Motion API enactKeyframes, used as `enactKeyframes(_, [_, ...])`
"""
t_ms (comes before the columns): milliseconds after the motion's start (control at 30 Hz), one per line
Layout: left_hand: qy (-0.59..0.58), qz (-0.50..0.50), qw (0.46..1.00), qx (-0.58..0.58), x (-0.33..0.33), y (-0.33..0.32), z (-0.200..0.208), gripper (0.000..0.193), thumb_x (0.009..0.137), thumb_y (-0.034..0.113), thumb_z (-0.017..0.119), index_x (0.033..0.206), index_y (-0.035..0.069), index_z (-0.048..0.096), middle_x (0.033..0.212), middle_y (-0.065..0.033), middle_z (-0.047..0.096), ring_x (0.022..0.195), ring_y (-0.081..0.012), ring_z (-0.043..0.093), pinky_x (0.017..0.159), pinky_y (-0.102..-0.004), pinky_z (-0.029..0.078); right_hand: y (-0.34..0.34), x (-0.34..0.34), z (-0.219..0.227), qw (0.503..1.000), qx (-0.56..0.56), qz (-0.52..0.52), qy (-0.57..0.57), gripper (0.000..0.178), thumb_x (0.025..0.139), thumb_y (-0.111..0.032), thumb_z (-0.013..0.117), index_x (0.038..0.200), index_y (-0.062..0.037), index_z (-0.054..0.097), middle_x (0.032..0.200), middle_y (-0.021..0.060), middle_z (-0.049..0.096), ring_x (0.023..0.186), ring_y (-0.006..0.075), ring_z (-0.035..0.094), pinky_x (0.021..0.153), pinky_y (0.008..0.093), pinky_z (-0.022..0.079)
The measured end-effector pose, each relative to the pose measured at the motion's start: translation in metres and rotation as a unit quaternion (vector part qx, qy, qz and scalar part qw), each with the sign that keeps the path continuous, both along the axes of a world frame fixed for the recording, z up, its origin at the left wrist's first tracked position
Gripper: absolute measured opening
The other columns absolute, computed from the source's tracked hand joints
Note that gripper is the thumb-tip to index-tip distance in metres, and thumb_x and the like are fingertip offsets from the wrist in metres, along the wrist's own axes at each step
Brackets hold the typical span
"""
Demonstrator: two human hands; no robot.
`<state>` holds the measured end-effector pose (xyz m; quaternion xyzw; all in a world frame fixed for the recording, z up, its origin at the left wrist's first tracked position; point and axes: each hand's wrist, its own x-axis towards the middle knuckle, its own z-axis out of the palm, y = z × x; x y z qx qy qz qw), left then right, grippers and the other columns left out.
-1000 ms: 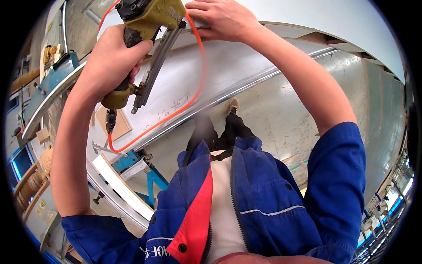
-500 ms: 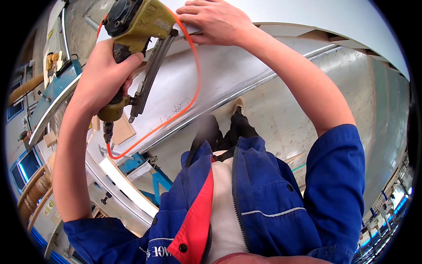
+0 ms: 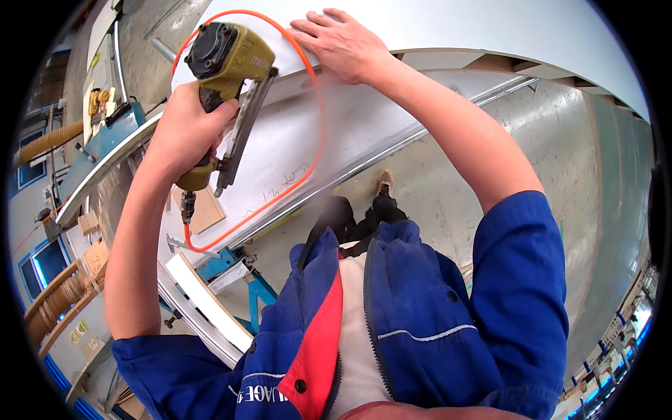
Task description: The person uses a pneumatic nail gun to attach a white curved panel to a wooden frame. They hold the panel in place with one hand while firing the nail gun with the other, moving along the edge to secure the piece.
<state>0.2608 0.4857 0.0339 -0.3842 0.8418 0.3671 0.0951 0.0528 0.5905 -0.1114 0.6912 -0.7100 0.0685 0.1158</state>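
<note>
My left hand (image 3: 194,129) is wrapped round the handle of an olive-yellow pneumatic nail gun (image 3: 241,59) with a black cap and a dark, slanted magazine. An orange air hose (image 3: 318,126) runs from the fitting at the handle's lower end and loops up past the gun. My right hand (image 3: 343,45) lies on the near edge of a large white panel (image 3: 476,24), fingers stretched out and apart, with the thumb by the edge. The gun's nose is at the panel's edge, left of that hand; whether it touches cannot be made out.
Below the panel lies a white sheet (image 3: 280,147) with handwritten marks and a metal rail (image 3: 413,136) along its near side. A small wooden board (image 3: 206,210) rests at its left. Blue stand legs (image 3: 255,290) stand near my left side, with a curved-edged machine (image 3: 112,140) farther left.
The whole view has shifted slightly, so panel and hands sit lower. The nail gun has come a little right and nearer to me. My right hand stays on the panel's edge.
</note>
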Motion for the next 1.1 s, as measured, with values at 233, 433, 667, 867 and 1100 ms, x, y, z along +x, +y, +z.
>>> enactKeyframes(233, [0.014,0.020,1.000,0.013,0.008,-0.001,-0.002,0.020,0.090,0.016,0.062,0.082,0.000,0.053,0.057,0.0003,0.050,0.044,-0.0079,0.048,0.043,-0.0262,0.042,-0.002,-0.003,0.001,0.997,-0.051,0.040,-0.037,0.081,0.070,-0.046,0.078,0.134,-0.0063,0.049,0.130,0.0098,0.054,0.123,0.0264,0.050,0.107,0.0430,0.038])
enactKeyframes(433, [-0.006,0.018,1.000,0.009,0.017,-0.006,0.002,0.021,0.089,0.017,0.062,0.081,0.001,0.053,0.059,0.0008,0.050,0.045,-0.0081,0.049,0.043,-0.0264,0.041,0.001,0.002,0.010,0.993,-0.038,0.057,-0.091,0.080,0.065,-0.044,0.081,0.129,-0.0040,0.052,0.122,0.0118,0.058,0.117,0.0286,0.055,0.103,0.0441,0.041])
enactKeyframes(667, [-0.007,0.051,0.998,0.038,0.025,-0.017,-0.006,0.020,0.089,0.017,0.062,0.080,0.001,0.052,0.060,0.0004,0.050,0.045,-0.0083,0.049,0.043,-0.0264,0.042,0.000,-0.006,0.004,0.995,-0.056,0.058,-0.066,0.079,0.064,-0.042,0.080,0.127,-0.0036,0.052,0.118,0.0111,0.058,0.115,0.0282,0.055,0.102,0.0440,0.041])
enactKeyframes(867, [-0.007,0.044,0.999,0.010,0.020,-0.010,0.000,0.022,0.089,0.018,0.063,0.076,0.003,0.053,0.057,0.0005,0.050,0.045,-0.0085,0.049,0.043,-0.0270,0.042,0.000,0.001,0.013,0.997,-0.060,0.031,-0.027,0.071,0.074,-0.041,0.078,0.129,-0.0034,0.054,0.125,0.0100,0.059,0.118,0.0259,0.056,0.104,0.0417,0.042])
enactKeyframes(1100, [-0.003,0.063,0.998,0.021,0.036,-0.019,-0.002,0.021,0.088,0.017,0.063,0.078,0.001,0.053,0.058,0.0002,0.050,0.045,-0.0086,0.050,0.043,-0.0262,0.042,-0.002,0.004,-0.001,1.000,-0.028,-0.011,-0.005,0.080,0.077,-0.055,0.075,0.140,-0.0127,0.047,0.141,0.0053,0.051,0.132,0.0235,0.047,0.115,0.0418,0.034])
